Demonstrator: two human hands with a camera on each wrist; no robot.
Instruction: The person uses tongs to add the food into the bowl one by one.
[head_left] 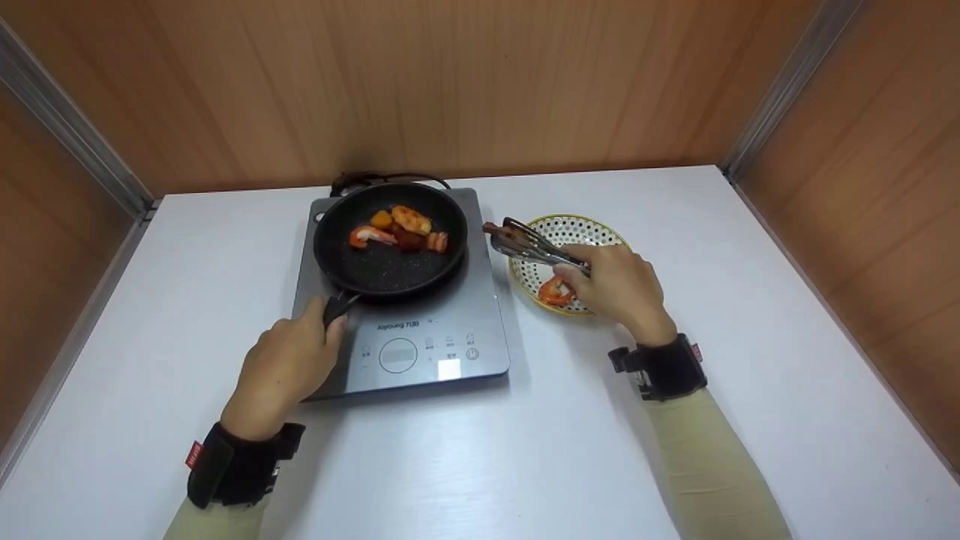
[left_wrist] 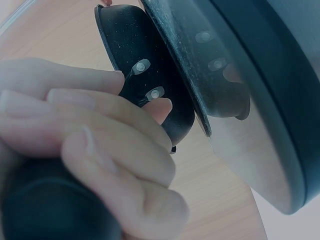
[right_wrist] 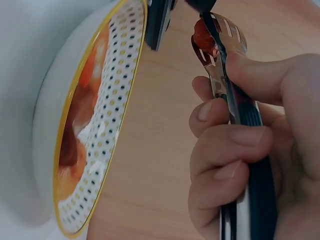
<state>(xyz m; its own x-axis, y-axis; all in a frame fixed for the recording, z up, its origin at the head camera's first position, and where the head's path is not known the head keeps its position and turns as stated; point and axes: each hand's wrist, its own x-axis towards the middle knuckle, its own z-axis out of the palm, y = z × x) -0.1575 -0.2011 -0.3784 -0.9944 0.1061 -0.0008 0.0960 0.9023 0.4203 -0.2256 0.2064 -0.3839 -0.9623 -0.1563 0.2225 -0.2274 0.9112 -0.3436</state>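
Note:
My left hand point(head_left: 292, 356) grips the black handle point(head_left: 339, 307) of a frying pan point(head_left: 382, 279), which stands on an induction cooker point(head_left: 480, 315). In the pan lie a shrimp point(head_left: 372, 236), a yellow chunk point(head_left: 381, 220), a golden-brown slice point(head_left: 412, 220), a dark red piece and a striped pinkish piece point(head_left: 437, 241). With my right hand point(head_left: 619, 285) I hold metal food tongs point(head_left: 536, 247). Between their slotted ends is a reddish-brown food piece point(right_wrist: 204, 37), above the gap between pan and bowl. Below that hand sits a dotted, yellow-rimmed bowl point(head_left: 574, 223) with a shrimp point(head_left: 556, 292) visible.
A black cord point(head_left: 409, 177) runs behind the pan at the back of the white table point(head_left: 450, 465). Wooden panels point(head_left: 525, 82) stand at the back and both sides. More orange and brown food point(right_wrist: 75, 145) shows inside the bowl in the right wrist view.

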